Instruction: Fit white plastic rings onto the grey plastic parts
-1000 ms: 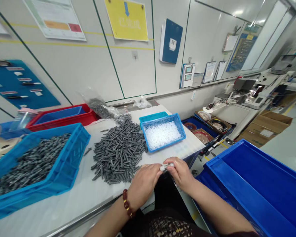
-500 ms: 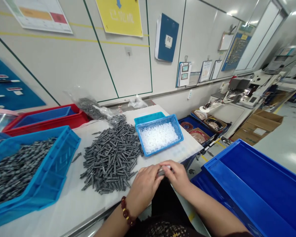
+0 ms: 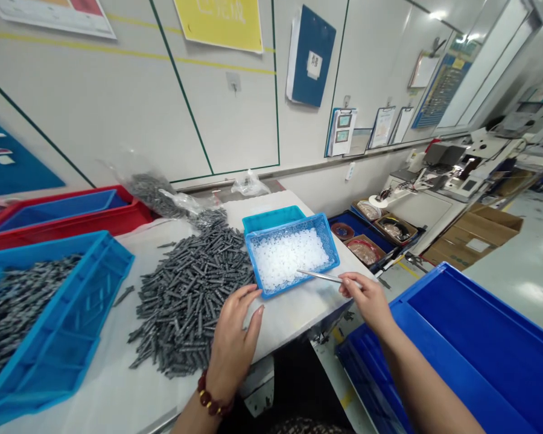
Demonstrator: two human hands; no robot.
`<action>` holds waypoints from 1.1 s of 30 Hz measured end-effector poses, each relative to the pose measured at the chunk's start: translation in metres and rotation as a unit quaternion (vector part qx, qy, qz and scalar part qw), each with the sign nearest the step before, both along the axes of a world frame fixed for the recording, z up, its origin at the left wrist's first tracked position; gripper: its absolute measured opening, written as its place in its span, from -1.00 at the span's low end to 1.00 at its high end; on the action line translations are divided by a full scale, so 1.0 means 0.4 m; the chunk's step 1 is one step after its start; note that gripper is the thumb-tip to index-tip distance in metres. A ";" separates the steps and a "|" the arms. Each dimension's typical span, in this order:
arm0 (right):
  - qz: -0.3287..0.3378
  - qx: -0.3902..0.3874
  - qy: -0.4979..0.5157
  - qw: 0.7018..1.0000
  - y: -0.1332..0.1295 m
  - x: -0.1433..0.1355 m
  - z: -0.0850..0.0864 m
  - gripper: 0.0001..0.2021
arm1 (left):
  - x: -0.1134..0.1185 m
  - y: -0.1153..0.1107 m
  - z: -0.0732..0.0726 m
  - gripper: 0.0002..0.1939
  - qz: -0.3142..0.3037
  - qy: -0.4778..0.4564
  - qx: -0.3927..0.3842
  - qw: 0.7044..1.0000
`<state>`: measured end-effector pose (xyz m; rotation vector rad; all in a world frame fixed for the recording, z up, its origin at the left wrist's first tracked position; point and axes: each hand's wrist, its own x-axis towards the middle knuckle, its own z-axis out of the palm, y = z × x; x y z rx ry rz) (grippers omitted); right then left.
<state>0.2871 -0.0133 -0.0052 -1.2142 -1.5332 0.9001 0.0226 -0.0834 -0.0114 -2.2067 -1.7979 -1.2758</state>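
My right hand (image 3: 365, 302) pinches slim metal tweezers (image 3: 320, 276). Their tip lies over the small white pieces (image 3: 289, 250), near the front side of a small blue basket (image 3: 277, 293) that holds them. My left hand (image 3: 236, 331), a beaded bracelet at its wrist, is open with thumb and fingers apart. It is between the basket's front left corner and a heap of dark grey ribbed parts (image 3: 194, 295), which look like wall plugs. Whether its fingertips touch the basket or the heap I cannot tell.
A large blue bin (image 3: 85, 325) with more dark parts stands left, before a red tray (image 3: 72, 226). A teal tray (image 3: 274, 218) sits behind the basket. Large blue trays (image 3: 457, 355) are at right, past the white table's (image 3: 294, 328) edge.
My hands, together at the table edge before, have separated. The right one has moved right and forward, tweezers reaching into the basket. My left hand has moved left and opened beside the heap.
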 end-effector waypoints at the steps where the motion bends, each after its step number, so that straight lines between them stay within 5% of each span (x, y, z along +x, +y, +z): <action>1: -0.004 0.017 -0.023 1.000 0.000 -0.004 -0.010 -0.72 | -0.002 0.001 -0.005 -0.75 -0.002 -0.009 -0.006 1.000; 7: -0.012 0.087 -0.125 0.988 -0.019 -0.044 -0.058 -0.74 | 0.000 0.005 -0.018 -0.76 -0.002 -0.016 -0.026 1.000; 24: -0.076 0.187 -0.218 0.955 -0.026 -0.102 -0.102 -0.72 | -0.001 -0.004 -0.024 -0.77 -0.032 -0.002 -0.044 0.999; 27: -0.076 0.147 -0.171 0.971 -0.014 -0.119 -0.112 -0.72 | -0.002 -0.003 -0.021 -0.76 -0.038 0.003 -0.051 0.998; 33: -0.073 -0.053 0.109 0.990 0.018 -0.125 -0.105 -0.64 | -0.016 0.039 0.003 -0.73 -0.042 0.032 -0.022 0.998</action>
